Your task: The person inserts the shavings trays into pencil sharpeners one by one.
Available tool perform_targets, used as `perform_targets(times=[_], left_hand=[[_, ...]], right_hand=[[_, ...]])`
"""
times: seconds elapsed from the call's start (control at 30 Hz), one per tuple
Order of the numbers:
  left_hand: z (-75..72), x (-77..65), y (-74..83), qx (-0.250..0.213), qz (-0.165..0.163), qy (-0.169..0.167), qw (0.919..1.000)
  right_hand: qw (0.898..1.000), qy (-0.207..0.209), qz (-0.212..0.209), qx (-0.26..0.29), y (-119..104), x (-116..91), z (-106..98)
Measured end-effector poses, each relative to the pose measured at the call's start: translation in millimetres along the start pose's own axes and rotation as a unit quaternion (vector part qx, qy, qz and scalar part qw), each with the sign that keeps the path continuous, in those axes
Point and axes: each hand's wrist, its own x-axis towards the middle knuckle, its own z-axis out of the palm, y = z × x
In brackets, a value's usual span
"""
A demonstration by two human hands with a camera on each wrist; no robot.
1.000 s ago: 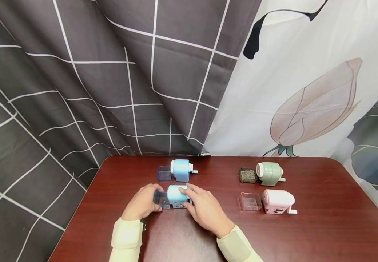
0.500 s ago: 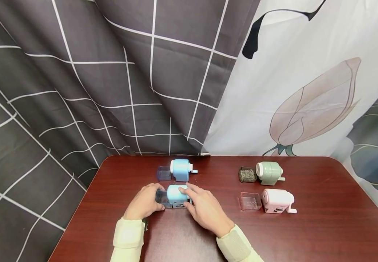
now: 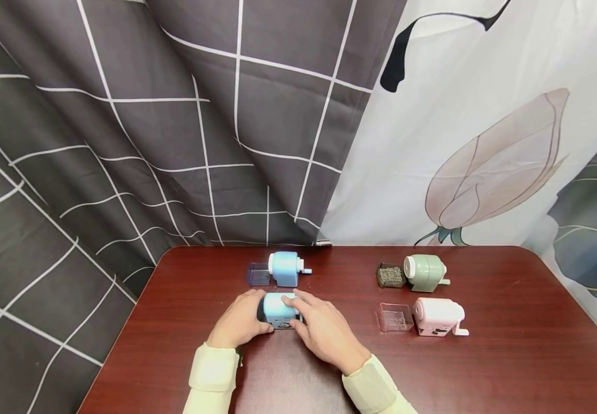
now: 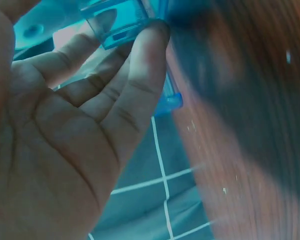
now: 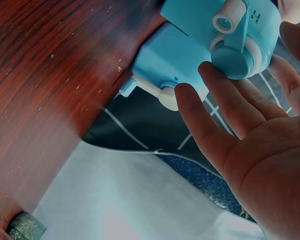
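A light-blue crank pencil sharpener [image 3: 276,305] stands on the table between the two hands. My left hand [image 3: 238,321] pinches its clear blue shavings drawer [image 4: 124,22] between thumb and fingers, right up against the sharpener's left side; in the head view the hand mostly covers the drawer. My right hand [image 3: 324,330] holds the sharpener's body from the right, index finger over the top and thumb at the front. The right wrist view shows the sharpener's crank [image 5: 230,55] close to these fingers.
Behind stands another blue sharpener [image 3: 285,269] with its drawer [image 3: 259,275] beside it. To the right are a green sharpener [image 3: 426,273], a drawer of shavings [image 3: 391,276], a pink sharpener [image 3: 439,317] and its clear drawer [image 3: 395,318]. Curtains [image 3: 174,144] hang behind the table.
My left hand has moved right, sliding the drawer from beside the sharpener toward and into its body. The right hand and the sharpener have stayed in place.
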Motion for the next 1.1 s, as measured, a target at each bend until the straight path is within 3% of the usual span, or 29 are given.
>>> perform_targets(times=[0.27, 0.63, 1.1], left_hand=[[1.6, 0.0, 0.4, -0.001, 0.002, 0.008, 1.0], [-9.1, 1.3, -4.0, -0.057, 0.005, -0.039, 0.9976], [-10.6, 1.5, -4.9, -0.079, 0.011, -0.042, 0.9959]], right_hand=[[1.0, -0.004, 0.0, -0.003, 0, 1, 1], [1.0, 0.0, -0.002, -0.006, 0, 0, 0], [1.0, -0.006, 0.0, -0.01, 0, 2, -1]])
